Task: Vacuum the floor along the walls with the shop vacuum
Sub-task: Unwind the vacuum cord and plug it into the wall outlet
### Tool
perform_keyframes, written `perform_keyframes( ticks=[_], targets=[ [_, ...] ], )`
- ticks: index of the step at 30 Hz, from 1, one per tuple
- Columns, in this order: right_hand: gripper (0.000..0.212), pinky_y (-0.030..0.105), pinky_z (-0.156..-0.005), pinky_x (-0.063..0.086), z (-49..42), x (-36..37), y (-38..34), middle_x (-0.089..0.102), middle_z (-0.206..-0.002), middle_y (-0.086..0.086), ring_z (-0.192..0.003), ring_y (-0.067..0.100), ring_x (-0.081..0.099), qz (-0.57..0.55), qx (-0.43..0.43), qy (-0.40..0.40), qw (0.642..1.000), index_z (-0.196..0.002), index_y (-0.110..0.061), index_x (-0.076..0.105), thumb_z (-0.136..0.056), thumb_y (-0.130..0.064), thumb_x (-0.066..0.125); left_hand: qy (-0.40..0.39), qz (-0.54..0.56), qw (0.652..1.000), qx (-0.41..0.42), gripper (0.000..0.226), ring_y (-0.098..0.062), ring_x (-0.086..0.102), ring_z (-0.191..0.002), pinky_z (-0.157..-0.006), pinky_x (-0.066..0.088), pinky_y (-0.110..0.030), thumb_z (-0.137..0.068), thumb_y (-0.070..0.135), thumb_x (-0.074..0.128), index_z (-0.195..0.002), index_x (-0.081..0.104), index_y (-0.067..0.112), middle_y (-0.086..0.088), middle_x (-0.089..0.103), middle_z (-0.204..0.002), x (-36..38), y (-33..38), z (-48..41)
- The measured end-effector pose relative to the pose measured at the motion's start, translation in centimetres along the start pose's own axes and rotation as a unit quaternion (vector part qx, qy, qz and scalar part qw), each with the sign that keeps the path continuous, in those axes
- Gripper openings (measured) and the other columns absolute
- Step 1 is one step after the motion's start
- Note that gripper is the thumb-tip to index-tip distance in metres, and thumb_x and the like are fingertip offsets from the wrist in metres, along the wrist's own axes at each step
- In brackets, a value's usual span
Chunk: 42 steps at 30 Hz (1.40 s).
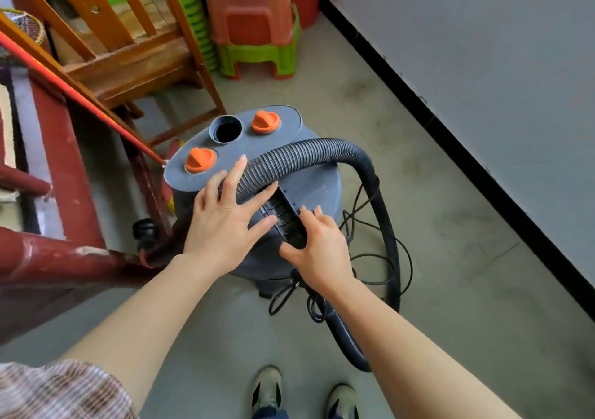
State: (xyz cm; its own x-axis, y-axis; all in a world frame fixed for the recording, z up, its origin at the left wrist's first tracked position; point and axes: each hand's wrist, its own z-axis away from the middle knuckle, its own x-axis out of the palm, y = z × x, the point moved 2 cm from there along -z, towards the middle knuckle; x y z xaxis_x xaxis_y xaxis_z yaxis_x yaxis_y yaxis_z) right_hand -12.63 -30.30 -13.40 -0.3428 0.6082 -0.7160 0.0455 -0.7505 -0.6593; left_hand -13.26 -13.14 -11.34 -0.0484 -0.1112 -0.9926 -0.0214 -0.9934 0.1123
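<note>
The shop vacuum (pixel 318 186) stands on the floor (pixel 434 219) in front of the person's feet, near the wall (pixel 483 64) with its black baseboard (pixel 450 135) on the right. Its hose (pixel 315 151) arches over the grey lid and loops down the right side to the floor. The left hand (pixel 222 222) lies flat on the ribbed part of the hose, fingers straight and spread wide. The right hand (pixel 322 251) grips the black nozzle (pixel 289 222), with fingers curled over its far edge and the thumb under the near end.

The step in hand looks like freeing the nozzle end from the top of the vacuum. It goes best if the right hand lifts the nozzle while the left steadies the hose, so the arch does not spring or twist. The cord (pixel 380 257) lies in loose loops beside and under the hose — it should be kept clear of the feet and the hose before moving toward the baseboard.

What is in the vacuum's drum is hidden. The round port (pixel 228 129) in the lid is open and dark, with nothing plugged into it, between two orange knobs (pixel 265 121). A woven basket (pixel 29 25) sits at the far left — its contents cannot be made out.
</note>
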Motion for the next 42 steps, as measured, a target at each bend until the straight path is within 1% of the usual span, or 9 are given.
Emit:
perform_keyframes(
  ticks=[4,9,26,28,30,32,35,38,42],
  targets=[
    [0.059,0.028,-0.086,0.042,4.4,-0.6,3.0,0.051,-0.127,0.007,-0.119,0.025,0.048,-0.019,0.027,0.004,0.999,-0.135,-0.020,0.049,-0.080,-0.034,0.068,0.025,0.006,0.999,0.024,0.054,-0.034,0.021,-0.132,-0.105,0.030,-0.058,-0.089,0.056,0.055,-0.141,0.047,0.042,-0.005,0.006,-0.159,0.6,3.6,3.4],
    [0.078,0.030,-0.111,0.032,9.5,-1.5,6.7,0.031,-0.159,0.008,-0.146,0.019,0.030,-0.027,0.089,0.000,0.996,-0.150,-0.026,0.038,-0.080,-0.035,0.069,0.049,0.002,0.998,0.035,0.054,-0.035,0.030,-0.126,-0.101,0.034,-0.056,-0.088,0.058,0.056,-0.140,0.048,0.044,-0.005,0.007,-0.156,1.9,8.2,7.2],
    [0.080,0.030,-0.106,0.035,25.0,1.0,9.5,0.018,-0.164,-0.004,-0.145,0.011,0.027,-0.099,0.136,0.038,0.985,-0.153,-0.033,0.030,-0.083,-0.036,0.069,0.064,0.026,0.994,0.082,0.051,-0.039,0.030,-0.125,-0.104,0.037,-0.058,-0.085,0.046,0.065,-0.135,0.056,0.036,-0.010,0.018,-0.157,2.8,14.1,18.8],
    [0.072,0.020,-0.106,0.028,26.3,0.9,9.8,0.025,-0.161,-0.007,-0.144,0.003,0.025,-0.156,0.117,0.020,0.981,-0.149,-0.030,0.040,-0.084,-0.030,0.072,0.060,0.019,0.995,0.083,0.051,-0.040,0.030,-0.126,-0.105,0.035,-0.058,-0.085,0.048,0.057,-0.135,0.056,0.036,-0.009,0.015,-0.157,2.7,14.1,19.4],
    [0.050,0.016,-0.106,0.032,27.3,0.0,10.5,0.053,-0.143,-0.009,-0.133,-0.005,0.041,-0.283,0.120,0.048,0.950,-0.130,-0.023,0.061,-0.082,-0.021,0.075,0.052,0.019,0.995,0.082,0.052,-0.042,0.029,-0.128,-0.107,0.033,-0.058,-0.085,0.048,0.053,-0.135,0.055,0.035,-0.009,0.014,-0.158,2.5,14.2,19.9],
    [0.026,0.019,-0.089,0.050,28.5,-1.2,12.1,0.070,-0.111,-0.009,-0.108,0.000,0.061,-0.373,0.184,0.143,0.898,-0.109,-0.018,0.071,-0.083,-0.013,0.072,0.044,0.022,0.996,0.081,0.050,-0.043,0.027,-0.132,-0.111,0.027,-0.058,-0.088,0.044,0.054,-0.136,0.055,0.033,-0.011,0.015,-0.159,2.3,14.6,20.3],
    [0.014,0.007,-0.065,0.045,30.5,-1.7,15.3,0.071,-0.092,-0.006,-0.088,0.007,0.066,-0.357,0.313,0.222,0.852,-0.095,-0.017,0.071,-0.087,-0.008,0.064,0.027,0.035,0.997,0.069,0.045,-0.042,0.014,-0.143,-0.115,0.011,-0.060,-0.093,0.033,0.058,-0.137,0.054,0.029,-0.014,0.011,-0.161,2.3,15.3,21.0],
    [0.017,0.019,-0.074,0.043,32.7,0.2,17.1,0.069,-0.097,-0.003,-0.094,0.013,0.064,-0.286,0.369,0.128,0.875,-0.103,-0.017,0.070,-0.089,-0.011,0.063,0.027,0.057,0.995,0.076,0.048,-0.038,0.004,-0.148,-0.115,0.002,-0.060,-0.093,0.026,0.058,-0.140,0.052,0.032,-0.017,0.008,-0.162,1.9,15.9,21.6],
    [0.024,0.023,-0.074,0.045,33.4,2.8,16.9,0.067,-0.098,-0.003,-0.095,0.016,0.064,-0.262,0.353,0.061,0.896,-0.113,-0.018,0.066,-0.090,-0.015,0.060,0.031,0.068,0.992,0.105,0.053,-0.037,0.004,-0.149,-0.116,0.002,-0.058,-0.092,0.020,0.058,-0.143,0.048,0.033,-0.019,0.009,-0.161,1.7,16.0,22.2]
  ],
)
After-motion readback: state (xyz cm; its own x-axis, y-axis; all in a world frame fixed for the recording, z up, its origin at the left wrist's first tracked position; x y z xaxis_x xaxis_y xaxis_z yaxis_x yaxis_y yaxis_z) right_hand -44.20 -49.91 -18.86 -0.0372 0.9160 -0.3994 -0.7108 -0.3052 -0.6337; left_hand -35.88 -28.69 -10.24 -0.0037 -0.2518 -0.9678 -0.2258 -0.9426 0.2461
